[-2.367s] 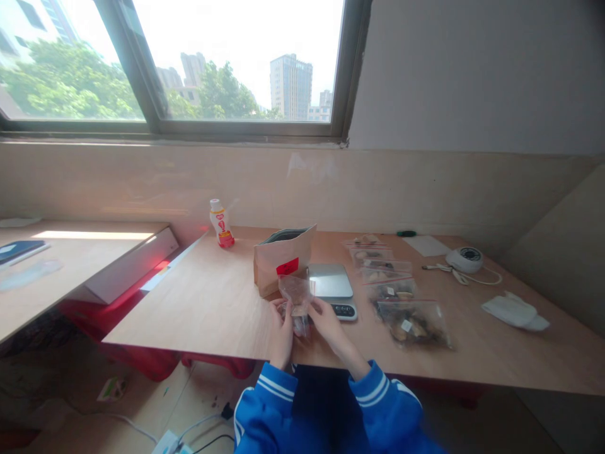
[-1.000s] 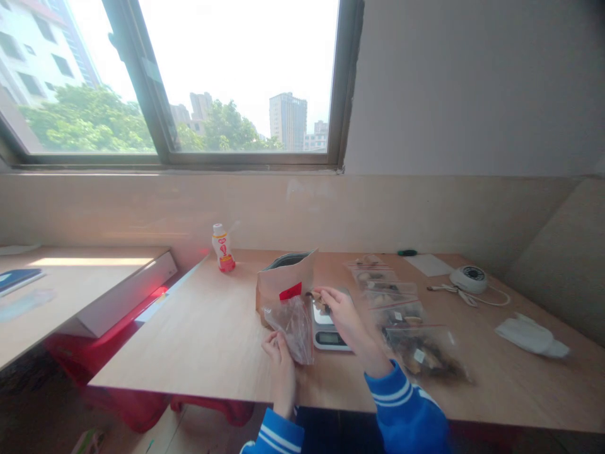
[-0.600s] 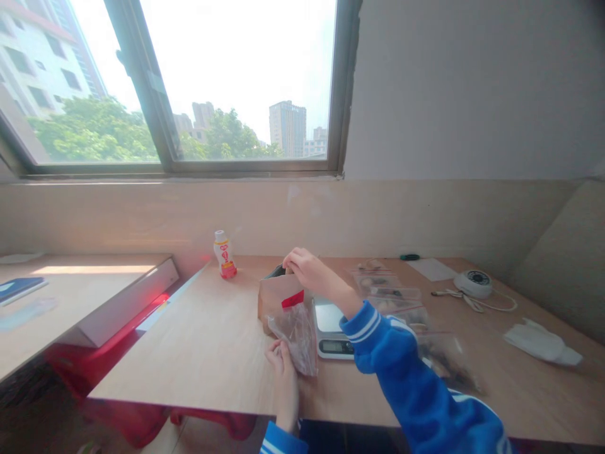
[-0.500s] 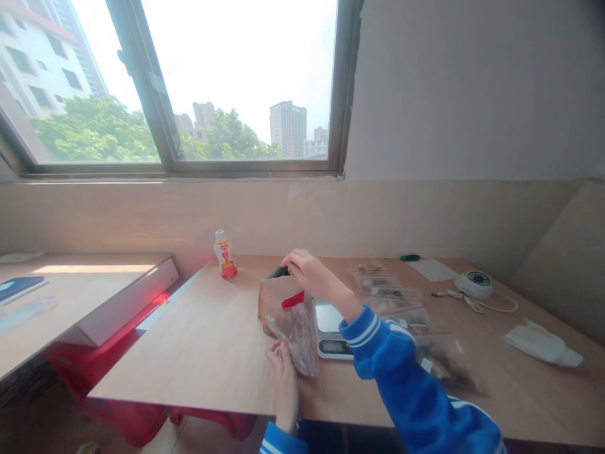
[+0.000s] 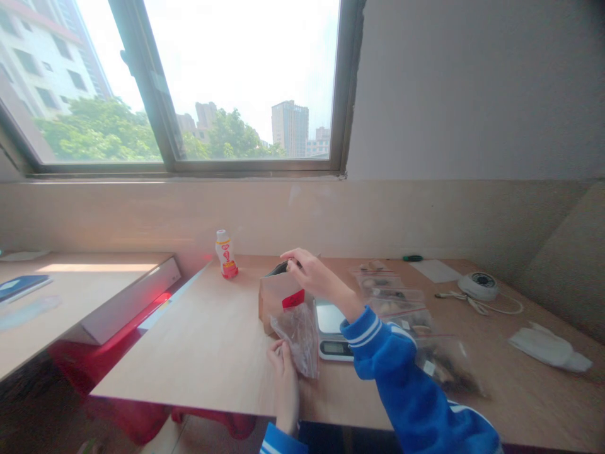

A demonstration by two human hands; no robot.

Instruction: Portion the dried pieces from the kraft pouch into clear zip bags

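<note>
Sleeve [image 5: 401, 366] partly hides scale [image 5: 329, 318]; bottle [image 5: 227, 255] stands left of paper bag [image 5: 274, 298].

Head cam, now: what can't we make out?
All head view:
Inside of paper bag: hidden by its front and right hand.
Anything pinched there: too small.
Digits on scale display: too small.
Left end of nearest filled bag: behind right sleeve.
Left sleeve: cut off by bottom edge.

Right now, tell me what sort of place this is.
Probably a plain upstairs workroom: a digital scale and a row of zip-lock bags share the wooden tabletop, and the window looks onto treetops and high-rises.
</note>
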